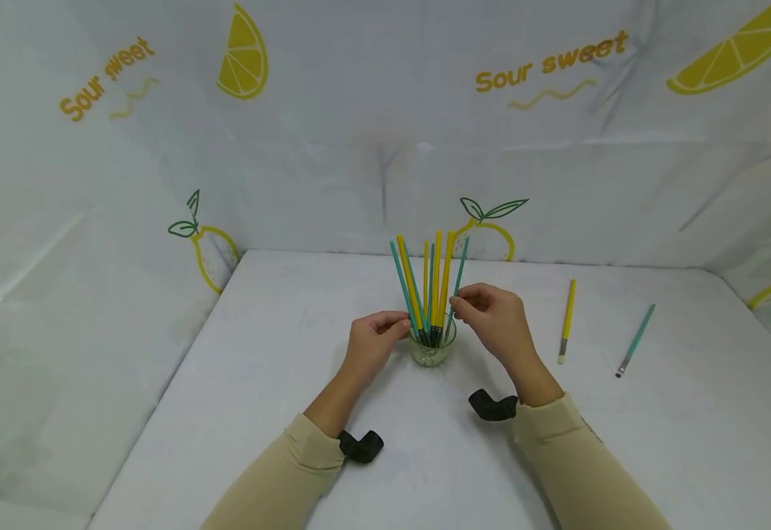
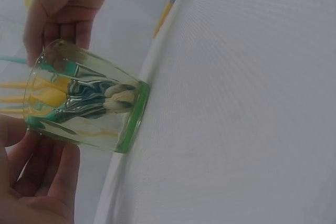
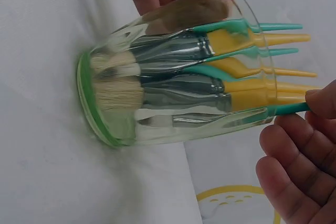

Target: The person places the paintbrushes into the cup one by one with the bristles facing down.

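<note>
A clear glass cup (image 2: 89, 129) with a green base stands on the table, holding several yellow and teal paintbrushes (image 1: 438, 287), bristles down. My right hand (image 1: 494, 316) pinches the handle of a teal paintbrush (image 3: 289, 109) between thumb and fingers, at the cup's right side. That brush's bristle end is inside the glass, above its base. On the opposite side, my left hand (image 1: 372, 342) holds the cup near its rim, thumb and fingers bent against it. In the left wrist view, the left fingers (image 2: 65, 169) lie along the glass wall.
Two paintbrushes lie on the table to the right: a yellow one (image 1: 568, 320) and, farther right, a teal one (image 1: 637, 340). The white table (image 1: 259, 383) meets a pale backdrop (image 1: 358, 110) printed with lemons and lettering. Black wrist mounts (image 1: 493, 405) stick out from the sleeves.
</note>
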`<state>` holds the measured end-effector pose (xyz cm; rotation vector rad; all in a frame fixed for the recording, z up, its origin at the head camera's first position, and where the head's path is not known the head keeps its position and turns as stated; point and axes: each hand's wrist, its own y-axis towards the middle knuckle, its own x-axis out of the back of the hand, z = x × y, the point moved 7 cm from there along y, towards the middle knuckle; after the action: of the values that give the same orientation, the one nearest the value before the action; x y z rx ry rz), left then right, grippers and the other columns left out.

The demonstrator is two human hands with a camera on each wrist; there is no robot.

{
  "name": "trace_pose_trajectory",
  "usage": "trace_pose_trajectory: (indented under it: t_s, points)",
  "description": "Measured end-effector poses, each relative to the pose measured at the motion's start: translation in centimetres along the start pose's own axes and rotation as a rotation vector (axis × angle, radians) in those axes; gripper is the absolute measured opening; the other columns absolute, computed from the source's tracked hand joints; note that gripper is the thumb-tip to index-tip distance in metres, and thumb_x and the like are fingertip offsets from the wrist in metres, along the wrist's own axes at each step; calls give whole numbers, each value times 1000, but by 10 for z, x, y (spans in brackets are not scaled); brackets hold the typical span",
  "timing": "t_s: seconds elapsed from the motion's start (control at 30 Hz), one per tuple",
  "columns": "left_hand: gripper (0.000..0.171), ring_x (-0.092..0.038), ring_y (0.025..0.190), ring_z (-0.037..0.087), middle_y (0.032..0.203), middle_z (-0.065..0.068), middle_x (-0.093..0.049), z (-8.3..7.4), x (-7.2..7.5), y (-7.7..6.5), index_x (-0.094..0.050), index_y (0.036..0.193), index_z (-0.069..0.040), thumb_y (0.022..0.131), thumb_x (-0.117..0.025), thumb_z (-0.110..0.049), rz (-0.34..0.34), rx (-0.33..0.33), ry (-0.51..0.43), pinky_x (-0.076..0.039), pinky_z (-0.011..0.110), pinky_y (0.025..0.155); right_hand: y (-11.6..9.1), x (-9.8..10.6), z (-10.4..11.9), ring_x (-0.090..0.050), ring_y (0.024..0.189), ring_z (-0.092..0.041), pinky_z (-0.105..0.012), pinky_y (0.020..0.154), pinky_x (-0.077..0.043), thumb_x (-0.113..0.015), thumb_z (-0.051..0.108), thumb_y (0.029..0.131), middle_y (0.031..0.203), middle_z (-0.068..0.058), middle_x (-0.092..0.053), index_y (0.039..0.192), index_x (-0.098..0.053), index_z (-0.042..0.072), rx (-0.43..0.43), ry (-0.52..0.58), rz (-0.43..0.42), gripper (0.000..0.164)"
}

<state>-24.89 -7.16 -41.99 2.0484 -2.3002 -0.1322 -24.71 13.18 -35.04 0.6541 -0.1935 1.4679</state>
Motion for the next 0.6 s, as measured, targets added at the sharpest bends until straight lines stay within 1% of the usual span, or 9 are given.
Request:
trace_pose_trajectory:
  t_s: [0.13,0.2,0.27,0.37,0.5,0.6]
  points:
    - [22,-72,94,26,105,19,-72,-2,1,1,-72,108,3,93,-68,-12,0,-28,-4,-59,29,85,0,-5,-2,-71,79,-23,-33,67,-57,-70,28,92,87,-6,-74,99,-73,8,-3,-35,21,21]
    - [22,-72,95,28,106,19,-72,-2,1,1,-72,107,3,93,-68,-12,-1,-29,-4,-59,29,84,-1,-7,-3,-70,79,-20,-34,68,-57,-71,27,92,87,-7,-74,99,-73,8,-4,-54,27,20]
    - [21,-72,95,27,106,19,-72,-2,0,1,-72,107,4,93,-68,-12,0,-25,-3,-59,28,84,-1,-8,-4,-69,79,-20,-35,69,-56,-71,26,91,88,-7,-74,99,-73,8,-9,-74,30,20]
    - [20,-72,93,23,105,17,-73,-2,0,0,-73,106,3,93,-67,-11,2,-21,-8,-59,28,84,-2,-10,-6,-68,82,-21,-35,69,-56,-70,26,91,90,-8,-75,100,-73,8,-20,-98,40,21]
    - [19,-72,90,18,104,16,-73,-3,-1,0,-73,105,3,93,-67,-10,1,-21,-11,-59,29,84,-2,-13,-10,-68,85,-22,-33,69,-56,-70,28,92,93,-8,-75,100,-74,8,-46,-100,63,22]
    - [19,-72,89,17,104,16,-73,-3,-1,0,-73,105,2,92,-67,-11,1,-21,-7,-59,29,84,-3,-14,-12,-68,85,-22,-32,69,-56,-69,28,92,94,-8,-75,101,-74,8,-57,-93,77,22]
